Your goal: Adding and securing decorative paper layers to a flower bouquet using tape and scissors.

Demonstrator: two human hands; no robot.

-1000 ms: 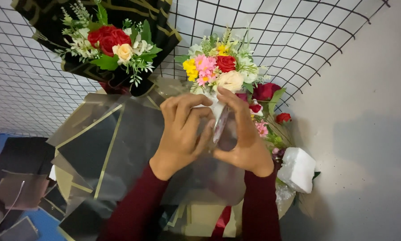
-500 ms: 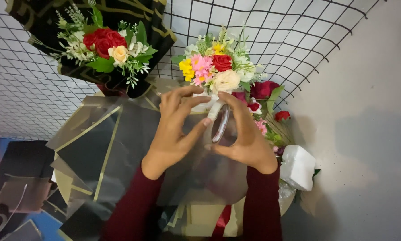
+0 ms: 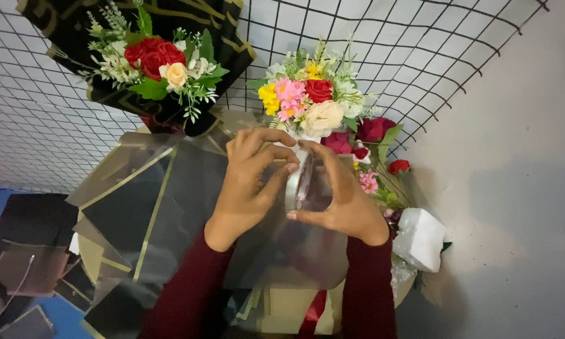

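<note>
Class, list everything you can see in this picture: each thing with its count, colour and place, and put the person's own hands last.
Mixed flower bouquet: one; yellow, pink, red, cream; centre, above the hands.
Black-wrapped red rose bouquet: one; upper left, against the grid.
Black wire grid panel: one; behind the bouquets.
Clear roll of tape: one; between both hands.
Translucent gold-edged wrapping sheets: several; grey; left of centre.
White foam block: one; right.
Left hand: grip on the roll.
Right hand: grip on the roll.

A black wire grid leans against a plain pale wall.
</note>
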